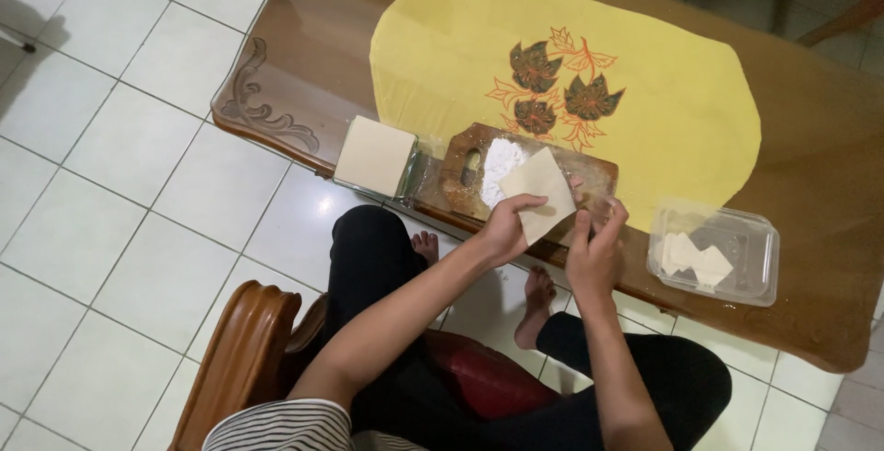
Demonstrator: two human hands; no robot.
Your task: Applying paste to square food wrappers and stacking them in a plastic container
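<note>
Honestly, our left hand (pixel 505 226) pinches the thin dough wrapper (pixel 539 195); right hand (pixel 594 247), at 3 o'clock, half-curled, seemingly empty; tugging could tear it.

My left hand (pixel 505 228) and my right hand (pixel 594 253) sit close together over the wooden board (pixel 460 175), with a thin dough square (pixel 539 195) between them, so there is little room there. To my left, a stack of dough squares (pixel 375 155) stands just beside the board and blocks that way. To my right, a clear plastic box (pixel 760 258) stands near the table (pixel 295 37) edge, with a small open gap between it and my right hand. Past the board, the yellow cloth (pixel 663 138) lies flat and open, so my fingers can move freely there. The far left corner of the table is bare too.
</note>
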